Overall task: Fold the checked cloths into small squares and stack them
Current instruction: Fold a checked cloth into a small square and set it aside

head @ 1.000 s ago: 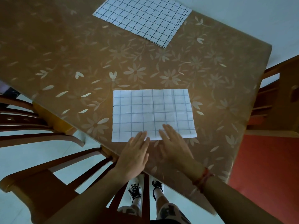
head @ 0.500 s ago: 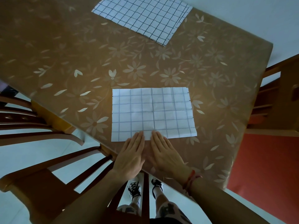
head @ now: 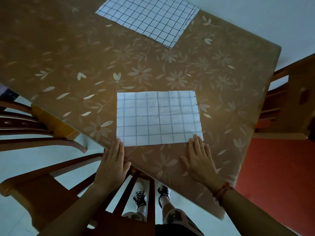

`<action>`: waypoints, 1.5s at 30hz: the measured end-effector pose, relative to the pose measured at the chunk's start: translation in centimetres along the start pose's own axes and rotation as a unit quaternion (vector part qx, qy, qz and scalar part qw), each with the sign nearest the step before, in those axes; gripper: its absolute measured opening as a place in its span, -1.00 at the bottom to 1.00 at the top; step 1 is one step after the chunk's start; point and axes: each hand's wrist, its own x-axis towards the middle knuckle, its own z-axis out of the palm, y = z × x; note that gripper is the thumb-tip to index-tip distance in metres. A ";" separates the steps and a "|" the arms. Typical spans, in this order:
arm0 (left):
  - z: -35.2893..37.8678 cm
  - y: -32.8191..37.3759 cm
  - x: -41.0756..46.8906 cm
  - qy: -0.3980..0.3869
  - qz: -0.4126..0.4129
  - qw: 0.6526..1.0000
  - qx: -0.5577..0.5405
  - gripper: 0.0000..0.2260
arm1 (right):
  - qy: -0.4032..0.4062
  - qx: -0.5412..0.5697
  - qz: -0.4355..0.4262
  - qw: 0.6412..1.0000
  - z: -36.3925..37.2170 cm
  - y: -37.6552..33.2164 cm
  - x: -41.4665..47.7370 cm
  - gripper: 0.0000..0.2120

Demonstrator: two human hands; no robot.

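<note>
Presses left hand [head: 112, 160] and right hand [head: 199, 160], fingers straight, gripping nothing, onto near corners of cloth [head: 158, 118] lying crosswise; equally near.

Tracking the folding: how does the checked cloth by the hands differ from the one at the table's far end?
The near cloth has faint grey lines, the far cloth bold dark ones. The near cloth lies square to the person, the far cloth at an angle. The left hand and right hand touch the near cloth's front corners; the far cloth is untouched. Both are white, checked, flat on the table.
</note>
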 end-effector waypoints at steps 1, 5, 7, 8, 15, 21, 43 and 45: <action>0.0 0.1 0.0 -0.001 -0.001 1.000 0.000 -0.30 | 0.002 0.006 0.000 1.000 -0.1 0.0 0.0 -0.24; -0.7 0.8 0.3 0.011 -0.013 1.000 -0.006 -0.31 | 0.012 0.051 0.007 0.999 -0.9 -0.4 0.2 -0.28; -1.4 1.7 1.0 0.029 -0.009 0.999 -0.013 -0.36 | 0.025 0.104 0.020 0.994 -1.6 0.1 0.8 -0.37; -1.6 2.4 1.5 0.035 0.003 0.999 -0.014 -0.40 | 0.037 0.131 0.032 0.990 -2.2 0.3 1.2 -0.41; -2.1 6.9 5.6 0.029 0.067 0.997 -0.018 -0.54 | 0.123 0.337 0.159 0.920 -6.1 2.7 5.1 -0.76; -1.8 7.6 6.0 0.045 0.078 0.996 0.003 -0.54 | 0.045 0.407 0.272 0.871 -7.6 4.6 7.1 -0.73; -1.6 7.5 5.9 0.064 0.068 0.995 -0.024 -0.54 | -0.004 0.590 0.286 0.755 -8.1 5.2 10.4 -0.91; -1.6 7.4 5.8 0.064 0.069 0.995 -0.024 -0.54 | -0.003 0.584 0.291 0.758 -8.1 5.2 11.1 -0.80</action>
